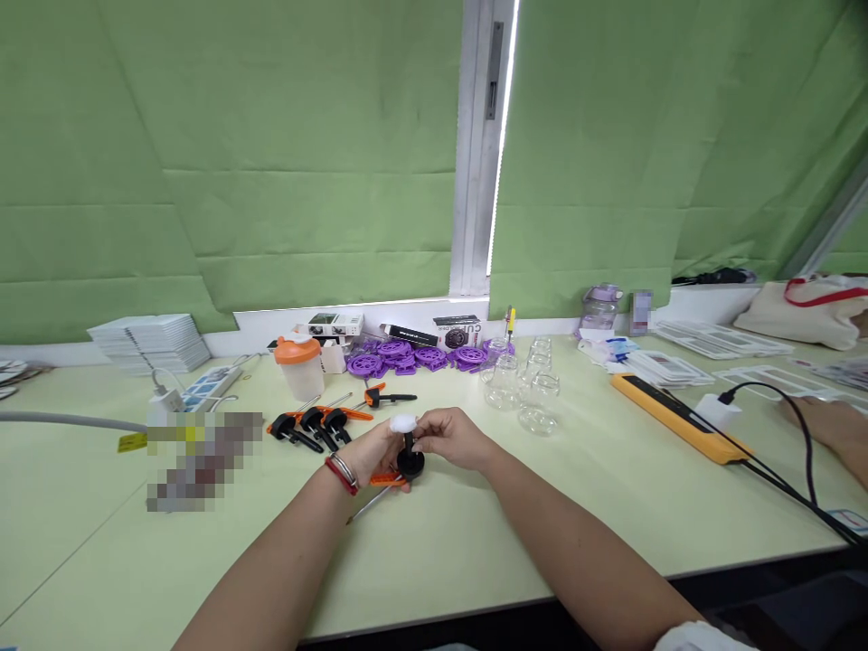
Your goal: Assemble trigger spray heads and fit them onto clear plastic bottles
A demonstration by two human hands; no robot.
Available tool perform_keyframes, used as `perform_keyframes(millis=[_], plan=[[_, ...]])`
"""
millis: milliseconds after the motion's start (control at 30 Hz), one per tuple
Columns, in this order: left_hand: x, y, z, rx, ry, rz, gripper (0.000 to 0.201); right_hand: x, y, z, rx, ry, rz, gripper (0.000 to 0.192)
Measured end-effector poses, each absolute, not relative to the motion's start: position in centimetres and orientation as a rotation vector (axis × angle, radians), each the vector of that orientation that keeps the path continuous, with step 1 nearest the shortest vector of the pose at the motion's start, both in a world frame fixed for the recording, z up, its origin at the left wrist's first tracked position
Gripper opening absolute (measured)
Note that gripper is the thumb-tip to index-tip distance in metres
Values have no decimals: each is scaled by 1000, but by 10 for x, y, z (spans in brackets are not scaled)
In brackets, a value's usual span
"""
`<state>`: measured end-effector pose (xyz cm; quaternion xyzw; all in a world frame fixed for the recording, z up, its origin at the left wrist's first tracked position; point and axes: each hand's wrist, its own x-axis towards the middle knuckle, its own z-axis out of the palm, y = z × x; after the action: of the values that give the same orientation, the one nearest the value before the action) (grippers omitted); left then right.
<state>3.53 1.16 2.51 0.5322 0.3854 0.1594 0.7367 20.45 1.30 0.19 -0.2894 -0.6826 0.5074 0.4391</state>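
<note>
Near the table's front middle, my left hand (375, 454) is closed round an orange and black device (410, 467) with a round black part, an upright black stem and a white rounded top. My right hand (453, 438) pinches the device's black stem from the other side. Below the hands, a thin metal rod (370, 506) slants toward the front left. Similar black and orange devices (313, 425) lie grouped to the left of my hands, and another orange and black piece (386, 396) lies behind them. Fingers hide part of the held device.
Several clear glass vessels (539, 416) stand right of centre. Purple plastic parts (397, 357) and small boxes line the back. An orange-lidded shaker cup (299, 366) stands left. To the right are a yellow power strip (678, 420) with cables and another person's hand (824, 425).
</note>
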Motion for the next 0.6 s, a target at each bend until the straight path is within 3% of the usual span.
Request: perform_keyframes(millis=[300,600], plan=[[38,8,29,1137,804,405,53,208,13,5,-708,-1775,1195,20],[35,12,23,1125,801,390,49,204,15,-1,-780,-1653,1340,32]])
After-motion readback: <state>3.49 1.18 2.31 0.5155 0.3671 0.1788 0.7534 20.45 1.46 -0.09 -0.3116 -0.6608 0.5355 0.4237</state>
